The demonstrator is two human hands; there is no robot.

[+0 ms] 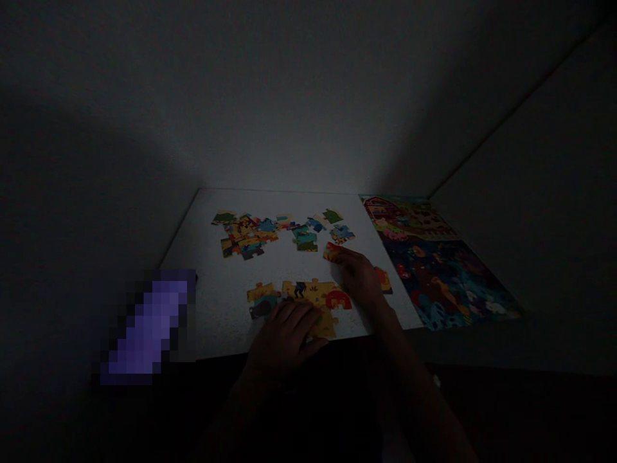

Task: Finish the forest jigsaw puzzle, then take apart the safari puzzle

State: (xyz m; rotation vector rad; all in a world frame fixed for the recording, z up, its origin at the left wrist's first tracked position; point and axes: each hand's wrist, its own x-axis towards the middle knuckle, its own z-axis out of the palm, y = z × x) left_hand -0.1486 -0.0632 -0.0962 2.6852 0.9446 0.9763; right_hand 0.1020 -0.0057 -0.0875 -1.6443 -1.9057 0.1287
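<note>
Between the fingertips of my right hand (357, 276) is a puzzle piece (330, 251) with orange and yellow on it, over the white tabletop. My left hand (288, 331) lies flat with its fingers on a joined section of the jigsaw puzzle (315, 290), which shows yellow ground and a red-orange mane. Left of that section, a grey-green and yellow puzzle part (263, 302) is partly covered by the left fingers. Beside my right wrist lies an orange puzzle piece (384, 280), partly hidden.
Farther back is a heap of loose puzzle pieces (248, 233), with several more scattered pieces (304, 238) to its right. A colourful picture sheet (434, 263) covers the right side of the white table (216, 321). A blurred purple glowing object (147, 328) is at the left edge.
</note>
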